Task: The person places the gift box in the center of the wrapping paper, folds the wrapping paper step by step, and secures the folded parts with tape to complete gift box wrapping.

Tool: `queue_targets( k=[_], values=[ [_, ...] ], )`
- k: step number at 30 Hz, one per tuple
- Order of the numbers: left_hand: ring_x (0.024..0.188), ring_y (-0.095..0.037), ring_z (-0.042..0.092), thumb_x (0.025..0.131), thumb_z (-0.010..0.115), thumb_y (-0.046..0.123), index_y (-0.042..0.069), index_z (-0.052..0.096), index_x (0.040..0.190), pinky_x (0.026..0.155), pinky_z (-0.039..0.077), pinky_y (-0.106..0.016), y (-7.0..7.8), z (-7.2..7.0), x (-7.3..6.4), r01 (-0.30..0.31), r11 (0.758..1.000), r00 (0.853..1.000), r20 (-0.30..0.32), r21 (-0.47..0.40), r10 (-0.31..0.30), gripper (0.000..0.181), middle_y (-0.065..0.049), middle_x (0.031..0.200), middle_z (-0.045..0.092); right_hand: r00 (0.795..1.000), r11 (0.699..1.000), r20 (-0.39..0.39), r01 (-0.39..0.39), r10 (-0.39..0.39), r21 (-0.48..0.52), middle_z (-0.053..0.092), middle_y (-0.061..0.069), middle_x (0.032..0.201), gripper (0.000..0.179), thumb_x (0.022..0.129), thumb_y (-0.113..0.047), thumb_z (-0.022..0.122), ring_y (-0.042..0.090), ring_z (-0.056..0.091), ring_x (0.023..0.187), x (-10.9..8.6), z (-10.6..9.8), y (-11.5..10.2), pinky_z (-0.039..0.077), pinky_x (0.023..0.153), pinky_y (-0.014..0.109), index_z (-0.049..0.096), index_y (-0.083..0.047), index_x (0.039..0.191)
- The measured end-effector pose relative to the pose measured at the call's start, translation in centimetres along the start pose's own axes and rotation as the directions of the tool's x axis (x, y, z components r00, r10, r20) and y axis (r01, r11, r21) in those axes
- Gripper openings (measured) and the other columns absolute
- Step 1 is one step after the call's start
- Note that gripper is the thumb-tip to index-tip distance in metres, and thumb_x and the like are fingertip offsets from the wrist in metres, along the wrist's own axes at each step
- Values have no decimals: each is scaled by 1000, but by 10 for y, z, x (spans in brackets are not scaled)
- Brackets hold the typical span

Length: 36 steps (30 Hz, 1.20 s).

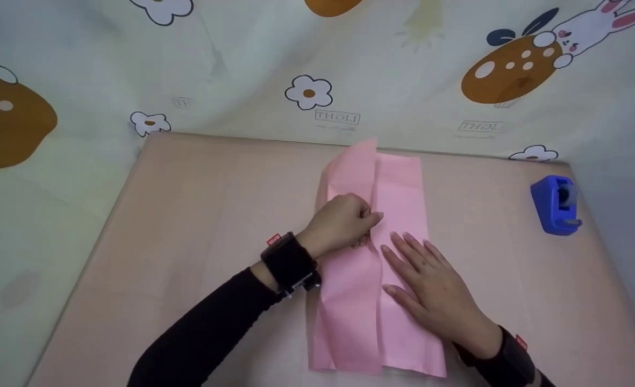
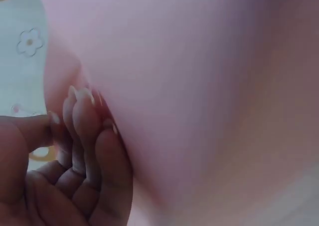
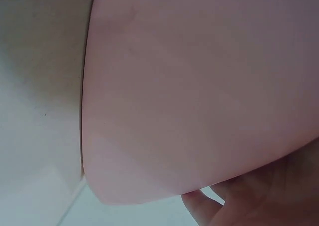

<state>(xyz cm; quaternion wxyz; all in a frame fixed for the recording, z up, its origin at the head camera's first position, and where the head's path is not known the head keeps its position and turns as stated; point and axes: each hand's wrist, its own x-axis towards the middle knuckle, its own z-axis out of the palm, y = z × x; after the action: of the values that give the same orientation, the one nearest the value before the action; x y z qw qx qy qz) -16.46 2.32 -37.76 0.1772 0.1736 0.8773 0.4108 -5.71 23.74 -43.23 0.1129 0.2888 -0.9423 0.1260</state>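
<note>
A long sheet of pink paper [image 1: 403, 199] lies lengthwise on the table, its left side folded over as a loose flap [image 1: 349, 301]. My left hand [image 1: 343, 223] grips the flap's free edge near the middle with curled fingers; the edge bends there. In the left wrist view, fingertips [image 2: 82, 99] sit right at that edge. Flat on the right half of the paper rests my right hand [image 1: 435, 293], its fingers straight and pointing up and left. The right wrist view is mostly filled by pink paper [image 3: 189, 96], with part of the right hand [image 3: 269, 196] at its lower right.
A blue tape dispenser [image 1: 554, 207] stands at the table's far right. Behind the table [image 1: 231, 183] hangs a pale curtain [image 1: 242, 80] printed with flowers and rabbits, reaching the far edge. Each wrist wears a black band [image 1: 290, 260].
</note>
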Motion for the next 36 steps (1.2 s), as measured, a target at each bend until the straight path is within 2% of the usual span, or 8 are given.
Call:
queue_targets(
  k=[5,12,15,18,21,24,28,36],
  values=[
    [65,-11,56,101,59,33,12,69,76,64,45,-25,2,9,2,-20,975,999,35,221,13,34,3,71,65,1000,1000,-19,23,-23,-4,48,12,156,61,96,-42,63,36,47,143,0,0,1,7,129,27,51,-15,149],
    [91,-14,61,94,68,10,6,72,112,88,52,-28,3,-3,-2,-189,959,954,269,209,130,19,-6,105,73,999,1000,-27,28,-28,-9,49,13,156,60,97,-43,61,37,48,142,-2,-3,4,3,129,25,52,-13,149],
    [106,-17,62,90,75,15,9,71,119,99,51,-31,-4,-7,-5,-299,919,931,290,257,222,30,-5,114,70,999,1000,-22,23,-23,-11,48,13,156,60,96,-42,63,36,48,143,-1,-3,3,4,129,25,52,-14,149],
    [140,-23,48,91,75,29,13,61,138,122,34,-40,-14,-11,-8,-360,863,920,289,354,266,52,-7,146,57,1000,1000,-13,19,-19,-10,46,12,158,62,96,-40,64,35,47,144,0,-2,1,4,129,26,50,-15,150],
    [160,-26,10,98,62,45,19,33,159,130,6,-48,-24,-12,-8,-372,820,912,333,435,237,73,-7,171,19,1000,1000,-12,16,-16,-4,45,11,159,63,95,-39,65,34,46,145,0,-1,0,4,129,26,48,-16,151],
    [159,-24,-13,102,45,57,23,9,164,128,-9,-49,-30,-11,-8,-368,790,904,387,490,181,79,-2,171,-9,1000,1000,-15,19,-19,7,45,11,159,64,95,-39,65,34,45,145,0,0,-1,3,129,26,48,-15,152],
    [158,-23,-18,102,36,63,25,1,164,128,-12,-49,-32,-7,-7,-364,764,906,394,533,157,80,-1,170,-15,1000,1000,-19,21,-20,13,45,11,159,64,95,-40,64,35,45,144,0,1,0,3,129,25,48,-14,151],
    [159,-24,-15,104,34,60,25,2,164,128,-9,-50,-30,-1,-9,-340,753,923,353,563,153,77,-1,171,-13,1000,1000,-14,23,-22,9,44,10,159,64,96,-39,64,35,44,145,0,2,1,1,129,24,47,-12,152]
  ],
)
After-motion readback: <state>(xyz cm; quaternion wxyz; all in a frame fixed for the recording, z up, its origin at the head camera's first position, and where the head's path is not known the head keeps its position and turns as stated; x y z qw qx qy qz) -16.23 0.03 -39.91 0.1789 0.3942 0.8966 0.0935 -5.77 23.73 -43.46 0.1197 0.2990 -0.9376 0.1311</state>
